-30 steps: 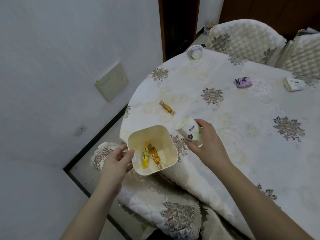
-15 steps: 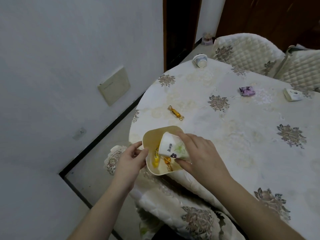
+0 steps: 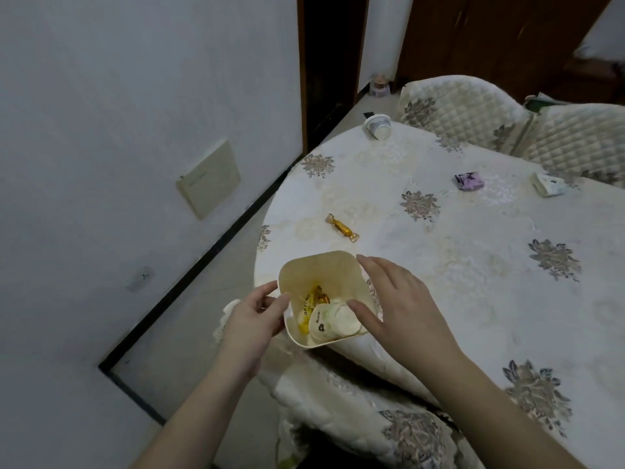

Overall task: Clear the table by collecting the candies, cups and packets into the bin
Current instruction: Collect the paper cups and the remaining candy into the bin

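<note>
"ВКУСНО"-lettered yellow packet (image 3: 305,304) inside bin (image 3: 316,265)

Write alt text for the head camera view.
A left hand holds a cream bin at the table edge, with a paper cup and candies inside; the open right hand hovers over it. A gold candy, another cup and two packets remain.

Cloth-covered table (image 3: 473,299) bears candy (image 3: 342,227), cup (image 3: 378,126), two packets (image 3: 468,182).

A plain white wall (image 3: 118,113) fills nine o'clock, bearing a beige rectangular panel (image 3: 208,179). Quilted cream chair backs (image 3: 456,106) stand at one o'clock before dark wooden doors (image 3: 490,38).
</note>
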Tool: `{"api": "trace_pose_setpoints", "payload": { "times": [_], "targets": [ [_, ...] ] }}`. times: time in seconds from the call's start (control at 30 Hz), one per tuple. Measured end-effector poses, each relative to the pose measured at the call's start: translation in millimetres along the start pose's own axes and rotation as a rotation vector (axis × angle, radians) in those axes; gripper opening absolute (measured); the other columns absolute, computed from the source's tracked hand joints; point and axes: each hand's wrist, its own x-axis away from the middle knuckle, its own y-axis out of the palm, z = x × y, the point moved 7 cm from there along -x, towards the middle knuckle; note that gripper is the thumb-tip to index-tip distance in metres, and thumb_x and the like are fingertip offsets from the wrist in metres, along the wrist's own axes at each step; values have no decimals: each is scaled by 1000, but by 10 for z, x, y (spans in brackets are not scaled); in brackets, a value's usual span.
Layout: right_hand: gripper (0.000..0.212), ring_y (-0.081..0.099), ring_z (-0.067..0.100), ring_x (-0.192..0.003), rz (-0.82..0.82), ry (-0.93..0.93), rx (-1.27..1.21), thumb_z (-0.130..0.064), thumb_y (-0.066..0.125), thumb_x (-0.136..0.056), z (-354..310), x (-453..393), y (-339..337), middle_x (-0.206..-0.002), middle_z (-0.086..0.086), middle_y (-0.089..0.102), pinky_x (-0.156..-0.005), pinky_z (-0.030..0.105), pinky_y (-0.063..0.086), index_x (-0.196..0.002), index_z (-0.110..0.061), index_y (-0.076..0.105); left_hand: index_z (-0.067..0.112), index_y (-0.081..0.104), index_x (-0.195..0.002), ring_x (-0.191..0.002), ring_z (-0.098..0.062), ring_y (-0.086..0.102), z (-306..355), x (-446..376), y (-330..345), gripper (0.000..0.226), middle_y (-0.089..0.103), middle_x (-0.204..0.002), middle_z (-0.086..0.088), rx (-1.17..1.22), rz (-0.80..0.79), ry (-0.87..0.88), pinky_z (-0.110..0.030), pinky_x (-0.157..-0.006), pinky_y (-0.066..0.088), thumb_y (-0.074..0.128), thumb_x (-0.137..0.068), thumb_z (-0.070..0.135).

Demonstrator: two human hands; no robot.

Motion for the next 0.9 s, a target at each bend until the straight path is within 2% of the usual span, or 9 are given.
{"api": "trace_pose_setpoints", "payload": {
  "times": [0.1, 0.17, 0.3, 0.4, 0.47, 0.57, 0.63, 0.73, 0.9],
  "targets": [
    [63, 41, 19, -131, 6, 39, 32, -55, 40, -92, 11, -3, 9, -145, 0, 43, -107, 38, 35, -146, -26, 29, 15, 63, -131, -72, -17, 67, 31, -58, -42, 36, 69, -101, -27, 1, -22, -16, -19, -57, 54, 66, -95, 16],
    [64, 40, 19, -132, 2, 60, 45, -57, 36, -91, 3, -7, 18, -147, 1, 41, -107, 39, 35, -147, -26, 28, 15, 63, -129, -75, -22, 64, 52, -89, -63, 33, 65, -96, -21, 12, -33, -28, -15, -50, 50, 65, -96, 15],
    [66, 37, 20, -134, -16, 112, 65, -59, 33, -91, -26, -16, 50, -151, 1, 36, -109, 39, 33, -148, -27, 24, 10, 61, -131, -81, -27, 60, 91, -191, -113, 35, 62, -100, -20, 28, -68, -26, -32, -71, 54, 63, -96, 13],
    [65, 37, 22, -134, -19, 132, 98, -59, 30, -91, -78, -23, 73, -151, 2, 36, -109, 40, 32, -148, -27, 27, 11, 61, -133, -84, -26, 67, 118, -256, -157, 37, 64, -110, -32, 34, -98, -30, -31, -72, 58, 64, -96, 14],
    [63, 38, 23, -134, -14, 138, 123, -58, 29, -92, -108, -33, 73, -150, 3, 38, -108, 40, 31, -146, -26, 33, 12, 63, -130, -84, -24, 68, 134, -288, -183, 34, 61, -119, -35, 23, -117, -39, -31, -70, 58, 64, -96, 15],
    [65, 36, 24, -135, -19, 149, 128, -60, 24, -91, -121, -45, 78, -151, 3, 37, -109, 40, 29, -145, -27, 35, 10, 64, -128, -76, -18, 70, 172, -311, -218, 32, 61, -118, -36, -4, -142, -48, -25, -64, 58, 63, -97, 14],
    [65, 32, 23, -137, -32, 147, 124, -61, 22, -90, -114, -52, 106, -152, 2, 34, -110, 40, 27, -146, -28, 33, 9, 62, -132, -77, -17, 71, 211, -306, -249, 35, 64, -117, -33, -17, -134, -48, -25, -64, 59, 62, -97, 15],
    [61, 30, 22, -139, -50, 116, 118, -58, 27, -93, -112, -102, 150, -153, 1, 32, -112, 40, 25, -146, -29, 31, 8, 62, -132, -83, -23, 71, 287, -258, -312, 35, 70, -113, -26, 16, -86, -53, -35, -74, 59, 62, -97, 15],
    [56, 34, 24, -137, -65, -24, 79, -51, 32, -95, -207, -376, 169, -151, 3, 36, -111, 41, 27, -145, -25, 35, 11, 69, -117, -66, -10, 74, 399, -100, -470, 22, 79, -83, -3, 86, 41, -13, -21, -55, 57, 61, -96, 12]
  ]
}}
